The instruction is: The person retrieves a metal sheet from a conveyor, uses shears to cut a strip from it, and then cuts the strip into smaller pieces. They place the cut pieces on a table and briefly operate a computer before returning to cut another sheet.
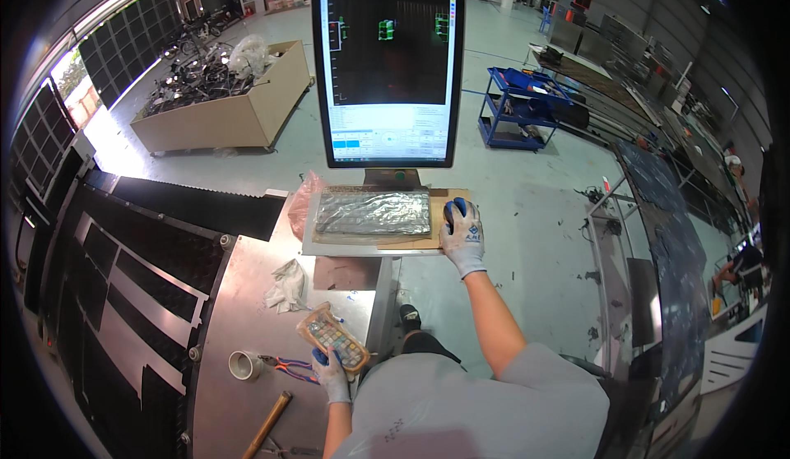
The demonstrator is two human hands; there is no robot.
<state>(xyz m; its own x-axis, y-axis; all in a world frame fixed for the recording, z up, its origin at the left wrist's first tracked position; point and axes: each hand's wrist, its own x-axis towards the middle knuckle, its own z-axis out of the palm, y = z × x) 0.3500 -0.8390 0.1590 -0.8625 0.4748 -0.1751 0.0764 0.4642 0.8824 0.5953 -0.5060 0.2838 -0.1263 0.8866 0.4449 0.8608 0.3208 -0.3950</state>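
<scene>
My left hand (330, 374), in a pale glove with blue on the fingers, is closed around the lower end of a handheld control pendant (336, 337). The pendant has rows of coloured keys and a yellowish clear cover. At the right end of a metal shelf, my gloved right hand (464, 235) curves over a dark computer mouse (449, 210), mostly hidden under the fingers. Cardboard (448, 197) lies beneath that hand. Left of it, a keyboard (374, 214) is wrapped in shiny clear plastic. A lit monitor (390, 64) stands upright behind the shelf, showing green shapes on black.
Pliers (290, 368), a white cup (244, 365), a crumpled cloth (286, 286) and a wooden handle (268, 423) lie on the metal table. Cut sheet metal (148, 286) rests on the machine bed at left. Beyond stand a scrap bin (222, 120) and a blue cart (512, 109).
</scene>
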